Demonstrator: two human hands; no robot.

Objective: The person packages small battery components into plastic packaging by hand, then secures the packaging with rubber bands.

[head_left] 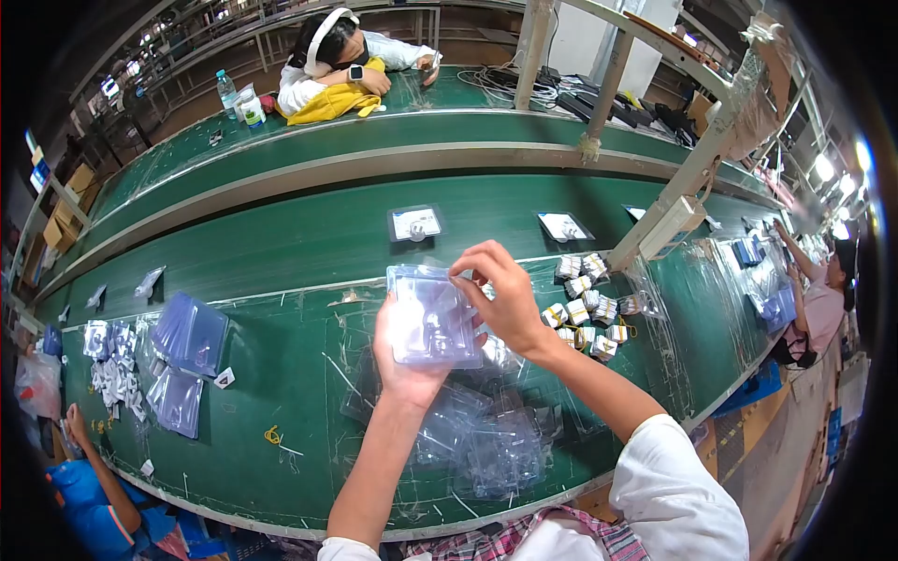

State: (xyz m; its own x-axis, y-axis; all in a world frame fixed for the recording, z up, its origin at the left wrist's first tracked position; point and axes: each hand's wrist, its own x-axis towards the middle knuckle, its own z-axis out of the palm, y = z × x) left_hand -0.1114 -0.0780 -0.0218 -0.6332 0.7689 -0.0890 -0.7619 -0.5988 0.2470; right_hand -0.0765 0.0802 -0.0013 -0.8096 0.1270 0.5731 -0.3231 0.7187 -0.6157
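A stack of clear plastic blister packs (433, 323) rests on the palm of my left hand (404, 360), whose fingers wrap round its edges. My right hand (498, 290) is at the top right corner of the stack, with thumb and index finger pinched at its edge. Below the stack, loose clear plastic packs (500, 449) lie in a heap on the green table. To the right of my right hand sit several small white bundles (585, 309), some with yellow bands.
Carded packs (414, 224) lie on the green belt (318, 220) beyond. More clear packs (192, 332) and small white pieces (114, 369) are at the left. A metal post (675, 187) rises at the right. Co-workers sit at the far table, far right and lower left.
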